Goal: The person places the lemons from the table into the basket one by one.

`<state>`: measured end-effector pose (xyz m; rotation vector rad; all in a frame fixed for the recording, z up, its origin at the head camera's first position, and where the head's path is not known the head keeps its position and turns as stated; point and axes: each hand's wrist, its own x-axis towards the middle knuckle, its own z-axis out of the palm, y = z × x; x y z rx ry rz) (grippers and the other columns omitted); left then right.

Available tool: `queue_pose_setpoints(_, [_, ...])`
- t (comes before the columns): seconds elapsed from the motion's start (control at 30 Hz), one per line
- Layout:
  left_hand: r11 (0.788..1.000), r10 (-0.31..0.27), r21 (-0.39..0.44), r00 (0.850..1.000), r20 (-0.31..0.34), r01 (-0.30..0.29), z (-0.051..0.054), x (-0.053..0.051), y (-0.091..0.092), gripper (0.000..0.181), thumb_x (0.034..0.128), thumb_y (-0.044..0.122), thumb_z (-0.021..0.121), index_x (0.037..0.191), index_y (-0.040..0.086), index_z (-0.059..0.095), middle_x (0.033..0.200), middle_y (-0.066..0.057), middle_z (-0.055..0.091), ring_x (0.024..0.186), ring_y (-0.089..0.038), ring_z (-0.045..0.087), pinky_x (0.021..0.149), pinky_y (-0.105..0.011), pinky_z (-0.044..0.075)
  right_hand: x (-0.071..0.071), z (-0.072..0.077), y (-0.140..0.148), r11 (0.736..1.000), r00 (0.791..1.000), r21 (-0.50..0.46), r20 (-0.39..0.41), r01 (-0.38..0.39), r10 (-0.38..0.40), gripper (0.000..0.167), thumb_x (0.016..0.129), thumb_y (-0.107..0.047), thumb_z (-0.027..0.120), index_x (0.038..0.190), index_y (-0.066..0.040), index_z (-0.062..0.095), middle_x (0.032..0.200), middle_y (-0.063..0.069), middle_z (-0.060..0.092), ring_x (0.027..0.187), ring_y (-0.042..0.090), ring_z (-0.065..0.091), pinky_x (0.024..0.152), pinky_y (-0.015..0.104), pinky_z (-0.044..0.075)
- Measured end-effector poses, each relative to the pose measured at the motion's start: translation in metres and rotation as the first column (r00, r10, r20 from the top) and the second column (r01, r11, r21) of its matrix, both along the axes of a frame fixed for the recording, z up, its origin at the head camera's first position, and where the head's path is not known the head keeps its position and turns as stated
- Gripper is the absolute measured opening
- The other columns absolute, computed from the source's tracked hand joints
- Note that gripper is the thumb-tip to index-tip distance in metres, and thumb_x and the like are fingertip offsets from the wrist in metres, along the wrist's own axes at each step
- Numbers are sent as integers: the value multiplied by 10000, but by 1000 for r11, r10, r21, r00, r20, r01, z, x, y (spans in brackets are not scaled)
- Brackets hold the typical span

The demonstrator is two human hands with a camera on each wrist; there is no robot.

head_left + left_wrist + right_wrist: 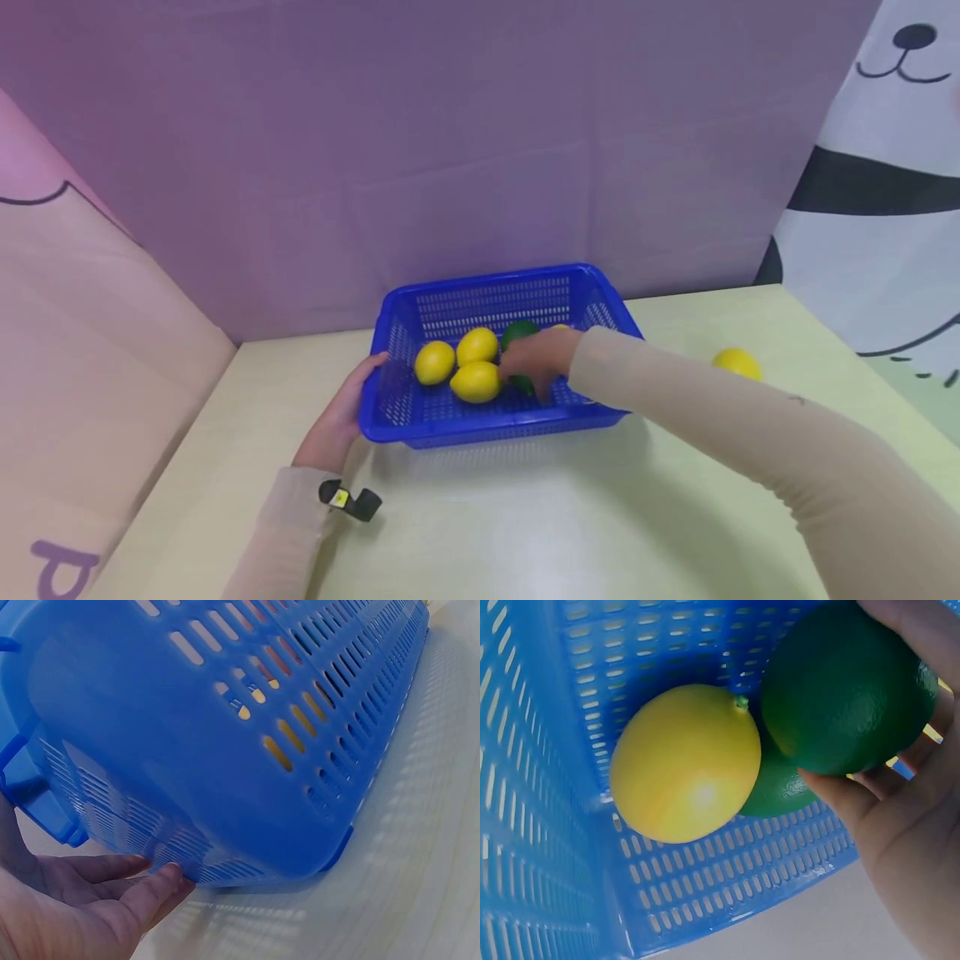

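Observation:
A blue plastic basket point(465, 433) with slotted walls stands on the table. My left hand point(348, 407) holds it by its left end, a digit at the rim and fingers point(154, 889) against the outer wall. Inside the basket, my right hand point(542, 357) grips a dark green round fruit point(847, 686), thumb and fingers around it. Beneath that one lies a second green fruit point(784, 787). Beside them is a yellow lemon point(686, 765) with a small green stem. Several more lemons point(477, 382) lie towards the basket's left; my right hand partly hides the contents.
One yellow lemon point(738, 362) is outside the basket, on the right part of the pale table point(495, 525), partly behind my right sleeve. A purple cloth backdrop point(465, 167) hangs just behind the basket. Printed cloths flank both sides.

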<state>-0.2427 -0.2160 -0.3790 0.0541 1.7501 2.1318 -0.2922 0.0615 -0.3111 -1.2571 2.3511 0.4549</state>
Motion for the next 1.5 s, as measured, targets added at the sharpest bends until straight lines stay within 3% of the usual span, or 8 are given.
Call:
queue_pose_setpoints(0.17, [1000, -8, -1, 1000, 0, 8, -1, -2, 2, 667, 987, 412, 289, 1501, 57, 57, 1463, -193, 286, 1189, -223, 482, 998, -363, 406, -1, -3, 1, 999, 999, 23, 22, 30, -31, 542, 669, -185, 845, 1161, -165, 618, 1109, -33, 621, 1049, 157, 561, 933, 346, 468])
queue_pose_setpoints(0.47, [1000, -11, -13, 1000, 21, 11, 1, -3, 4, 668, 977, 403, 273, 1508, 79, 28, 1508, -215, 204, 1265, -300, 390, 1032, -391, 364, -2, -2, 2, 997, 998, 61, 32, 52, -54, 446, 678, -172, 845, 1070, -167, 633, 1002, -43, 628, 962, 151, 571, 890, 345, 486])
queue_pose_setpoints(0.7, [1000, -2, -17, 1000, 20, 3, 2, -3, 4, 668, 979, 403, 274, 1509, 78, 29, 1515, -220, 197, 1305, -330, 347, 1060, -413, 337, -2, -1, 2, 991, 993, 73, 31, 109, -112, 435, 666, -180, 848, 1048, -202, 640, 1016, -45, 624, 991, 170, 567, 912, 406, 474])
queue_pose_setpoints(0.97, [1000, 3, -23, 1000, 15, -3, 2, -2, 3, 663, 974, 397, 269, 1505, 68, 48, 1502, -226, 216, 1238, -277, 424, 1035, -388, 366, -3, -1, 1, 981, 985, 101, 29, 167, -171, 424, 678, -173, 838, 1044, -237, 635, 1026, -65, 619, 1002, 171, 558, 925, 441, 459])
queue_pose_setpoints(1.3, [1000, 2, -27, 1000, 18, -1, 2, -1, 1, 670, 975, 405, 272, 1507, 71, 37, 1504, -225, 215, 1235, -277, 426, 1027, -386, 376, -3, -1, 1, 983, 988, 114, 47, 143, -149, 426, 686, -163, 835, 1055, -242, 636, 1042, -65, 620, 1025, 172, 549, 947, 429, 445])
queue_pose_setpoints(1.5, [1000, 1, -25, 1000, 18, -1, 1, 0, -1, 667, 975, 403, 268, 1504, 61, 50, 1493, -234, 227, 1182, -230, 478, 995, -358, 406, -3, 2, 4, 967, 966, 88, 81, 239, -246, 494, 682, -164, 838, 1113, -284, 629, 1131, -63, 597, 1096, 203, 512, 972, 480, 419])
